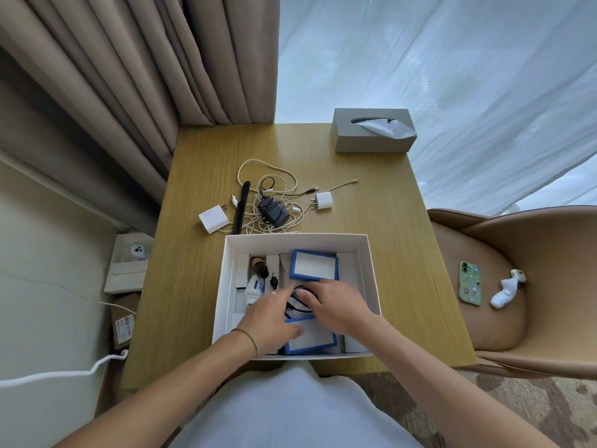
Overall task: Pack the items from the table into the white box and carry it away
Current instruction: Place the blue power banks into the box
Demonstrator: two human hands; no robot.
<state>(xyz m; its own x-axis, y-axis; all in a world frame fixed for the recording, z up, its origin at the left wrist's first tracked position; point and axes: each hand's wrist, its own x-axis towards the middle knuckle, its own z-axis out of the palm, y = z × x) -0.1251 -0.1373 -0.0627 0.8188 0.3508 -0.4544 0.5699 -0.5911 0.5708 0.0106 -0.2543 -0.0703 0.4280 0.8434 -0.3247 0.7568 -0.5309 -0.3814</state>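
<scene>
The white box (368, 273) stands open at the table's near edge. Inside lie two blue-framed panels, one at the back (314, 265) and one at the front (310, 342), a white bottle (253, 291), a dark cylinder (260, 266) and a black cable (298, 302). Both my hands are inside the box. My left hand (269, 318) lies with fingers stretched toward the cable. My right hand (332, 303) presses down on the black cable between the panels. Behind the box lie a large white charger (212, 218), a black comb (240, 206), a black adapter (273, 210), tangled white cables (274, 176) and a small white plug (324, 202).
A grey tissue box (373, 130) stands at the table's far right corner. A tan chair (517, 286) on the right holds a green phone (469, 282) and a white gadget (505, 292). Curtains hang behind; cartons and a white cord lie on the floor at left.
</scene>
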